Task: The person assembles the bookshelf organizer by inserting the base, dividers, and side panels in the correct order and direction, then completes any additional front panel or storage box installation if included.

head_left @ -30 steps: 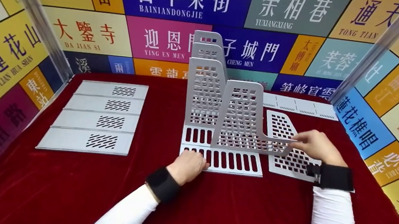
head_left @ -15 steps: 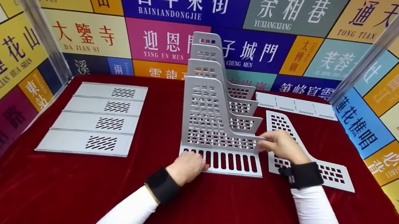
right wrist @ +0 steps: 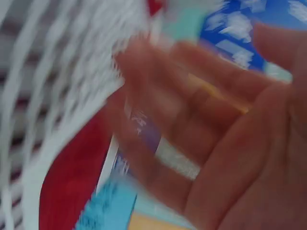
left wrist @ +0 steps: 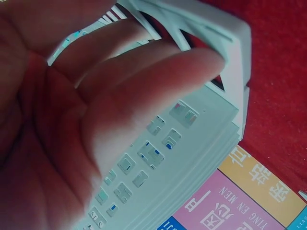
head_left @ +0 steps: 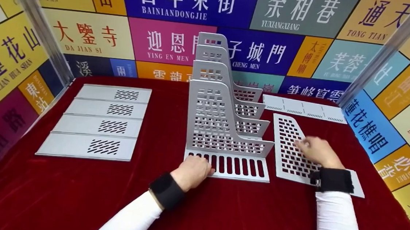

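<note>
A light grey file rack (head_left: 211,123) stands mid-table, with several stepped, perforated upright panels on a slotted base (head_left: 243,167). My left hand (head_left: 192,171) rests at the base's front left. In the left wrist view, its fingers (left wrist: 158,91) lie across the slots, close before the front panel (left wrist: 148,163). My right hand (head_left: 317,149) hovers over a loose perforated panel (head_left: 286,150) lying flat right of the rack. Its fingers (right wrist: 187,96) are loosely bent with nothing between them, blurred in the right wrist view.
Several grey plates (head_left: 94,124) with slanted holes lie in overlapping rows on the red cloth (head_left: 167,218) at left. Behind the loose panel lies a long pale strip (head_left: 304,109). Signboard walls (head_left: 174,41) and clear corner posts (head_left: 389,49) enclose the table.
The right hand brought the front panel left into line on the base, let go of its low end, and moved right over the loose panel. The left hand stayed put.
</note>
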`<state>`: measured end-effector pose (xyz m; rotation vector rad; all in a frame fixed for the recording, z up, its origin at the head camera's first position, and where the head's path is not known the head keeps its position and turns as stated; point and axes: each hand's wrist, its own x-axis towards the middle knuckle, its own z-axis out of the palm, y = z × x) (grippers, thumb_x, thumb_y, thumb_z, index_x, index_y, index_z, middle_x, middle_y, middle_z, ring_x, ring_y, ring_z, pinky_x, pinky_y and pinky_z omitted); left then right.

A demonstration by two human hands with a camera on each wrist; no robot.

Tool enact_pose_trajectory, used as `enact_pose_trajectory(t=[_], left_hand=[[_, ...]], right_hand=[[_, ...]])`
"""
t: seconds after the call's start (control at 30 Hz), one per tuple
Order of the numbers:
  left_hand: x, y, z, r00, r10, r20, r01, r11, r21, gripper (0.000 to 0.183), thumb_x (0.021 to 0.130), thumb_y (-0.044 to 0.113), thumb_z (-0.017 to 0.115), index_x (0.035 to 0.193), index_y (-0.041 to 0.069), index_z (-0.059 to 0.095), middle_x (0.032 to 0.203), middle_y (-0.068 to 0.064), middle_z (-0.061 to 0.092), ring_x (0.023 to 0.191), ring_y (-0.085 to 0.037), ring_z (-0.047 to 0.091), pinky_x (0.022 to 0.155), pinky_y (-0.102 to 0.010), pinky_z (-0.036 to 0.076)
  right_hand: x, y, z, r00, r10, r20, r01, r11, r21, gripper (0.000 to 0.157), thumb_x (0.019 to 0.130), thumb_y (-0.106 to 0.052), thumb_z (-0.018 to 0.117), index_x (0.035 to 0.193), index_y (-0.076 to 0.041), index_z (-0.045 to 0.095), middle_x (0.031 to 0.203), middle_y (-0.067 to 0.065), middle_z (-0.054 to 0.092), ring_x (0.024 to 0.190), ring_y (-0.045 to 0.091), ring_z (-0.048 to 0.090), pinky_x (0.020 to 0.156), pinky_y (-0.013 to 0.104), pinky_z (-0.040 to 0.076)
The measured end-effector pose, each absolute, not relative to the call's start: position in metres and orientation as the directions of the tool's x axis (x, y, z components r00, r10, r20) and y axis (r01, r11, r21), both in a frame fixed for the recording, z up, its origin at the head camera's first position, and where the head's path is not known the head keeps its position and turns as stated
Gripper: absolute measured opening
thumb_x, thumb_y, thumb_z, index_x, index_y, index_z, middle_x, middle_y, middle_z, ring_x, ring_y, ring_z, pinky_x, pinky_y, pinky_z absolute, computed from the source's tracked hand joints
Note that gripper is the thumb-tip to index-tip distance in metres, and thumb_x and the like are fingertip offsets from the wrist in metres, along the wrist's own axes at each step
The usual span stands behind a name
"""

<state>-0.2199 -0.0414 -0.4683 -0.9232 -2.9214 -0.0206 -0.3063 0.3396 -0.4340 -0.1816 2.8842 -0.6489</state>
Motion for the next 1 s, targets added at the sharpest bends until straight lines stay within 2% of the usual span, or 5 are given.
enact_pose_trajectory(t=[0.13,0.27,0.57,0.73,1.0], left_hand=[[-0.22,-0.042,-0.47,-0.816,0.574,0.074,0.575,0.818,-0.008,0.045,0.103,0.028,0.055,0.063,0.01,0.065,0.07,-0.007,0.07,0.064,-0.024,0.067,0.056,-0.037,0.056],[-0.22,-0.042,-0.469,-0.814,0.575,0.078,0.577,0.817,-0.003,0.045,0.103,0.028,0.055,0.064,0.01,0.065,0.072,-0.007,0.071,0.064,-0.024,0.067,0.056,-0.036,0.056],[-0.219,-0.042,-0.47,-0.797,0.593,0.113,0.591,0.805,-0.058,0.042,0.102,0.028,0.056,0.065,0.012,0.068,0.073,-0.005,0.072,0.065,-0.023,0.068,0.056,-0.035,0.057],[-0.218,-0.043,-0.47,-0.791,0.597,0.134,0.594,0.802,-0.068,0.041,0.101,0.027,0.057,0.065,0.012,0.069,0.074,-0.005,0.073,0.065,-0.024,0.069,0.055,-0.037,0.057],[-0.218,-0.044,-0.469,-0.795,0.591,0.137,0.591,0.805,-0.048,0.042,0.102,0.026,0.056,0.063,0.011,0.066,0.073,-0.006,0.072,0.064,-0.024,0.069,0.056,-0.036,0.057]], right_hand=[[-0.309,0.345,-0.448,-0.966,-0.037,-0.257,0.04,0.956,-0.291,0.105,0.08,-0.06,0.075,0.14,0.017,0.038,0.133,0.048,0.042,0.121,0.063,0.043,0.098,0.07,0.042],[-0.311,0.345,-0.453,-0.955,0.05,-0.294,0.139,0.947,-0.289,0.12,0.07,-0.06,0.083,0.144,0.017,0.028,0.136,0.052,0.028,0.127,0.071,0.027,0.101,0.076,0.036],[-0.312,0.355,-0.451,-0.937,0.137,-0.32,0.22,0.946,-0.238,0.128,0.065,-0.061,0.086,0.145,0.014,0.02,0.137,0.054,0.032,0.123,0.07,0.036,0.098,0.075,0.032],[-0.309,0.373,-0.447,-0.931,0.106,-0.35,0.228,0.916,-0.331,0.119,0.07,-0.057,0.085,0.138,0.023,0.029,0.133,0.05,0.038,0.12,0.062,0.045,0.102,0.07,0.041],[-0.292,0.403,-0.42,-0.975,-0.12,-0.188,0.035,0.75,-0.661,0.059,0.088,-0.033,0.076,0.126,0.006,0.052,0.106,0.016,0.072,0.081,0.02,0.072,0.071,0.036,0.061]])
